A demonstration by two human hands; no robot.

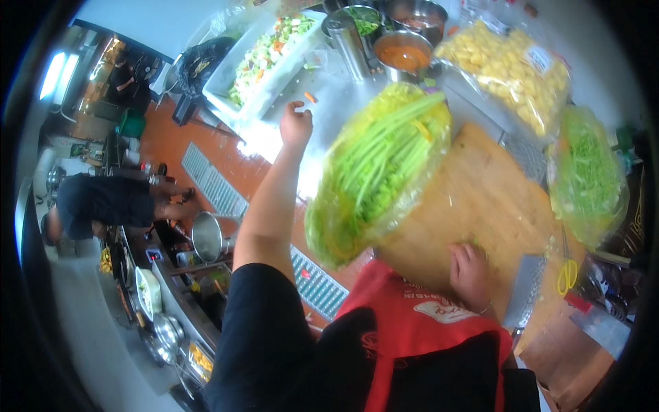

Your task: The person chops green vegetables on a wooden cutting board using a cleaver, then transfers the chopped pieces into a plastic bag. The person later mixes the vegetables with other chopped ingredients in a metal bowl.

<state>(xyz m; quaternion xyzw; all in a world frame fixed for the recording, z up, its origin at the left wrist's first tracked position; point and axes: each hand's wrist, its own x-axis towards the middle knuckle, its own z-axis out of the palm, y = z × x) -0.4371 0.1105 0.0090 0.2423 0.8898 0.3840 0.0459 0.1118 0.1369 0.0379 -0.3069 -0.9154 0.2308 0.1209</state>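
My left hand (pixel 296 125) reaches over the steel worktop (pixel 337 95), thumb and index finger bent with a gap between them. Just beyond the fingertips lies a small orange piece, apparently carrot (pixel 309 97). My right hand (pixel 469 270) rests on the near part of a round wooden chopping board (pixel 489 190), a little blurred, with nothing visible in it. Between my arms a yellowish plastic bag (pixel 329 242) of long green stalks, perhaps celery (pixel 386 154), lies partly on the board. A cleaver (pixel 525 288) is to the right of my right hand.
A white tub (pixel 257 105) holds chopped vegetables. Steel pots (pixel 404 72), a steel cylinder (pixel 350 49) and a bag of yellow pieces (pixel 515 77) stand behind. Yellow-handled scissors (pixel 567 275) and bagged greens (pixel 587 175) sit right. Another person (pixel 108 206) stands left.
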